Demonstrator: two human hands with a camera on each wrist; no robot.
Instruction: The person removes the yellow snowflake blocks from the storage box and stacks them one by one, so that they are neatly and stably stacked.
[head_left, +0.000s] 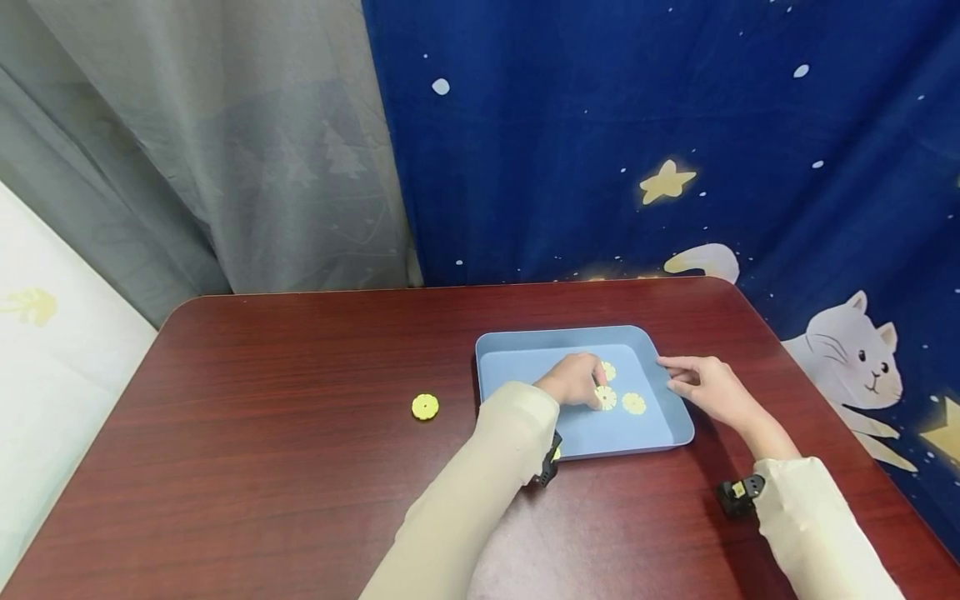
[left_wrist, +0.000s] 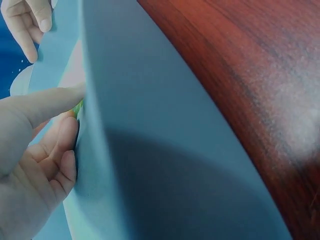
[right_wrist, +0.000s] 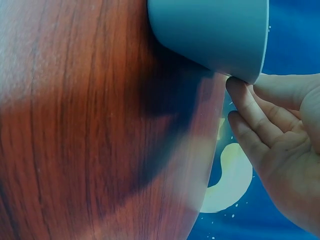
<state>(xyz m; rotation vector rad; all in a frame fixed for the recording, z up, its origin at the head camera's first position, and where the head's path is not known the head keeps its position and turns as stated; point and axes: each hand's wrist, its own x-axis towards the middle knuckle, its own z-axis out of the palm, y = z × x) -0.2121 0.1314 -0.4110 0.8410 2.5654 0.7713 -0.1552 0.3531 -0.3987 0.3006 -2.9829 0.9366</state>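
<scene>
A shallow blue tray [head_left: 525, 337] stands on the table, right of its middle. My left hand [head_left: 576, 379] reaches down into it, thumb and finger pinching a pale yellow flower-shaped disc [head_left: 605, 398]. In the left wrist view, a yellow-green bit of that disc [left_wrist: 78, 107] shows between the fingertips; the tray wall hides the rest. Two similar discs lie on the tray floor, the upper disc [head_left: 609, 370] and the right disc [head_left: 633, 403]. My right hand [head_left: 712, 387] pinches the tray's right rim [right_wrist: 257, 75], with thumb and fingers on either side.
One more yellow flower-shaped disc [head_left: 425, 407] lies on the dark red wooden table [head_left: 300, 450], left of the tray. Behind the table hang a grey curtain [head_left: 285, 150] and a blue curtain [head_left: 540, 150] with stars and a cat.
</scene>
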